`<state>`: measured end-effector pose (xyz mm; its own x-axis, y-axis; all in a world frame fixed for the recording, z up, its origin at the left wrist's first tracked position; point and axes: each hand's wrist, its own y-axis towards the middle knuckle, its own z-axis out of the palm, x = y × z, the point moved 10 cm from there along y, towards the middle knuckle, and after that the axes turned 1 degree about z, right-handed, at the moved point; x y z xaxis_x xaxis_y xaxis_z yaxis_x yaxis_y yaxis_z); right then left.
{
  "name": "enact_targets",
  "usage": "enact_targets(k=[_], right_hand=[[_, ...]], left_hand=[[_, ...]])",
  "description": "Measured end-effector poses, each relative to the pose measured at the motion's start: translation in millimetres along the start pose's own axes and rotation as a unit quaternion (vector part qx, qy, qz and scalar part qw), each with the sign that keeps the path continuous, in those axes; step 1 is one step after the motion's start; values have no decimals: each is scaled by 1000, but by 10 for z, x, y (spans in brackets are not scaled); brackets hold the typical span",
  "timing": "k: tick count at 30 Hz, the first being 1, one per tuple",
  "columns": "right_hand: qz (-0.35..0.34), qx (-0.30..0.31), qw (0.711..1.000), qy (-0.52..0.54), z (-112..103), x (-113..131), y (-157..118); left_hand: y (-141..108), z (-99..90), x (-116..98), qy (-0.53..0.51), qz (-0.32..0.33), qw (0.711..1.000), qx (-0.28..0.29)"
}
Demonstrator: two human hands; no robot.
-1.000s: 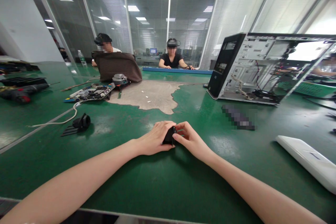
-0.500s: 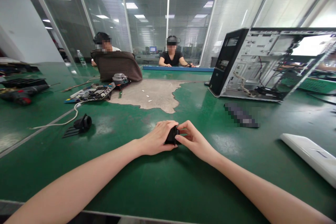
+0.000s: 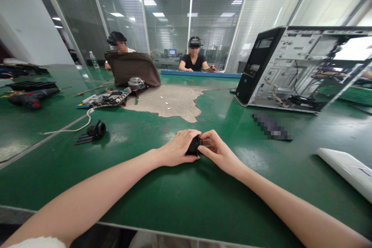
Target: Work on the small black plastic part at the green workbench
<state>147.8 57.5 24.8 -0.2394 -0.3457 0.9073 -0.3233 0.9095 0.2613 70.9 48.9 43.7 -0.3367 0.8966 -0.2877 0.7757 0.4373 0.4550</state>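
A small black plastic part (image 3: 192, 148) sits between my two hands, low over the green table (image 3: 162, 197). My left hand (image 3: 179, 148) is closed round its left side, the fingers over the top and the thumb along the near edge. From the right, my right hand (image 3: 218, 150) pinches the part's edge between thumb and fingertips. Much of the part is hidden by the fingers, so its exact kind does not show. To the left lies another black plastic piece (image 3: 94, 131) with a round collar and several prongs.
An opened computer case (image 3: 257, 66) stands at the right, with a white box-like object (image 3: 345, 168) nearer. A circuit board (image 3: 106, 99), a brown cloth-covered object (image 3: 132, 68) and a power drill (image 3: 33, 99) are at the left. Two people sit across the table.
The whole view has shifted slightly, so everything appears a little further right. Both hands keep their hold on the black part, with hardly any change in the fingers.
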Motion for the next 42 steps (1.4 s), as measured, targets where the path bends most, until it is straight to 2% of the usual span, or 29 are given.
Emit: enact_targets(k=[2, 8, 16, 24, 31, 38, 42], right_hand=[[12, 0, 1000, -4, 8, -16, 4], [13, 51, 998, 41, 93, 9, -49], [20, 11, 1000, 13, 6, -26, -4], [17, 50, 996, 68, 71, 2, -31], [14, 13, 1000, 14, 13, -31, 14], [-34, 50, 998, 8, 62, 71, -32], [4, 43, 999, 21, 46, -21, -21]], left_hand=[[0, -1, -3, -4, 3, 1000, -1], [-5, 6, 18, -6, -4, 1000, 2], [6, -8, 11, -12, -1, 1000, -2], [6, 1, 5, -9, -1, 1000, 4], [13, -5, 8, -9, -7, 1000, 3], [0, -13, 6, -8, -8, 1000, -2], [-2, -7, 3, -3, -7, 1000, 0]])
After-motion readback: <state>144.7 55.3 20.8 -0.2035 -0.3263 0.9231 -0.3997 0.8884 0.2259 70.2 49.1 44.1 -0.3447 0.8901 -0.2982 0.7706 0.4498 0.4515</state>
